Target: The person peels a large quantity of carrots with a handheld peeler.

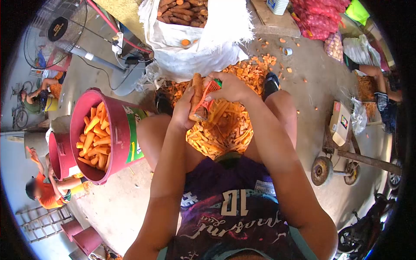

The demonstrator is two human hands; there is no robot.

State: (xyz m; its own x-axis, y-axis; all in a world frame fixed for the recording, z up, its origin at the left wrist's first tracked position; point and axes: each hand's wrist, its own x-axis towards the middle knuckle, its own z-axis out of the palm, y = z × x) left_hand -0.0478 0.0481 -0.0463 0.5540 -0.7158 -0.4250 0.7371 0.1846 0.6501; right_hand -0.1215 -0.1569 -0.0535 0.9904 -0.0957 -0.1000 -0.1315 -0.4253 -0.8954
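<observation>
An unpeeled brown carrot point(197, 89) stands nearly upright in my left hand point(183, 106), whose fingers are wrapped round it. Against the carrot's right side is an orange-red peeler point(209, 93) with a green part, gripped by my right hand point(232, 88). Below both hands, between my knees, lies a heap of orange peelings point(225, 134). At the left a red tub point(108, 143) holds many peeled carrots point(93, 143). In front of me a white sack point(195, 54) is open and full of unpeeled carrots point(182, 12).
Cut carrot pieces point(255, 71) litter the floor ahead. A fan point(55, 32) stands at the upper left, a wheeled cart point(346, 156) at the right. Red net sacks point(318, 17) lie at the upper right. A person in orange point(47, 190) sits at the left.
</observation>
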